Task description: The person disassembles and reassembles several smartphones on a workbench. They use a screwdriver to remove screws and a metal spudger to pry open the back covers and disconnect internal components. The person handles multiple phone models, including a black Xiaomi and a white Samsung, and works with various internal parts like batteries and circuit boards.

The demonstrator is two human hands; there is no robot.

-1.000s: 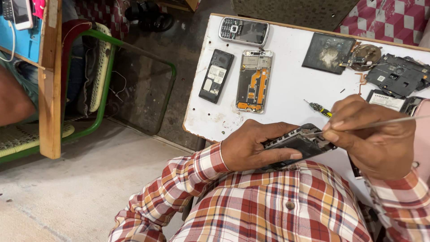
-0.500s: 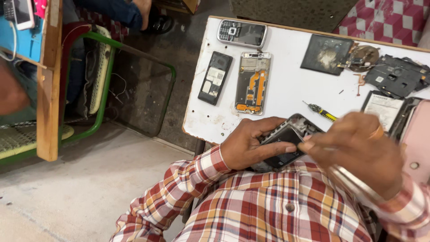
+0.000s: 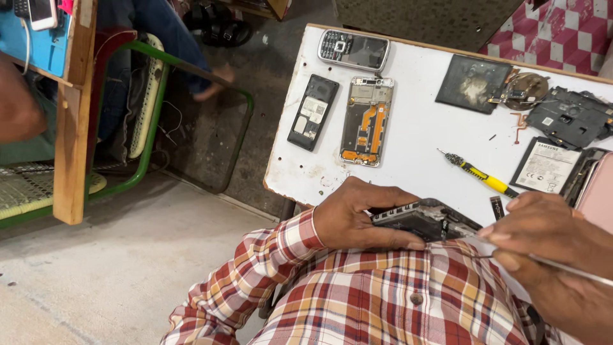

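Note:
My left hand (image 3: pixel 357 214) grips an opened black phone (image 3: pixel 424 220) at the near edge of the white table (image 3: pixel 415 134), against my plaid shirt. My right hand (image 3: pixel 549 239) pinches thin metal tweezers (image 3: pixel 562 265) whose tip rests at the phone's right end. The phone's inner parts face up; my left thumb lies along its near side.
On the table lie a keypad phone (image 3: pixel 353 50), a black battery (image 3: pixel 313 112), a phone frame with orange flex (image 3: pixel 366 121), a yellow screwdriver (image 3: pixel 479 176), a dark back cover (image 3: pixel 471 83), a circuit part (image 3: pixel 568 115) and a white-labelled battery (image 3: pixel 544 167). A green-framed chair (image 3: pixel 147 115) and another person's leg (image 3: pixel 185 51) are to the left.
The phone has tilted back flatter against the table edge. My right hand moved slightly right and lower with the tweezers. The person at the left has shifted a leg into view.

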